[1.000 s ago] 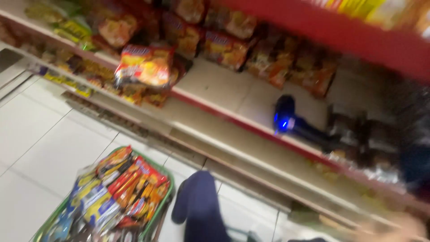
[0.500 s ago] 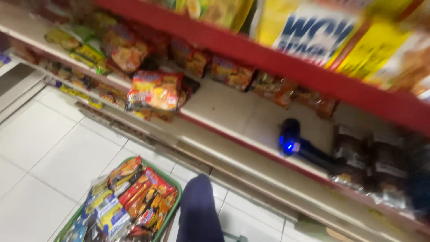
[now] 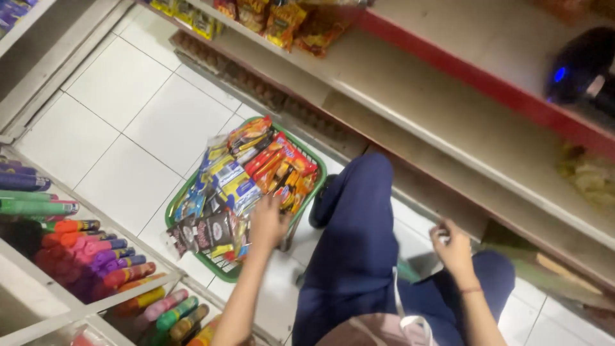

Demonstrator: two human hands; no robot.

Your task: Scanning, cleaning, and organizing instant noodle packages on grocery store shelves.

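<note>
A green wire basket (image 3: 192, 248) stands on the white tile floor, piled with several colourful snack packets (image 3: 246, 170). My left hand (image 3: 266, 224) reaches down to the basket's near right side and lies on the packets there; its fingertips are hidden among them. My right hand (image 3: 451, 247) hovers by my right knee, fingers loosely bent, with nothing visible in it. My legs in dark blue trousers (image 3: 352, 237) are folded between the basket and the shelving.
Beige shelves with a red front edge (image 3: 448, 57) run along the right, holding snack packets (image 3: 282, 19) at the top and a black device with a blue light (image 3: 576, 64). A low rack of colourful tubes (image 3: 83, 256) stands at the left.
The view has tipped down from the shelves to the floor. The basket now sits in the middle, and both my hands have come into view, the left one on the packets.
</note>
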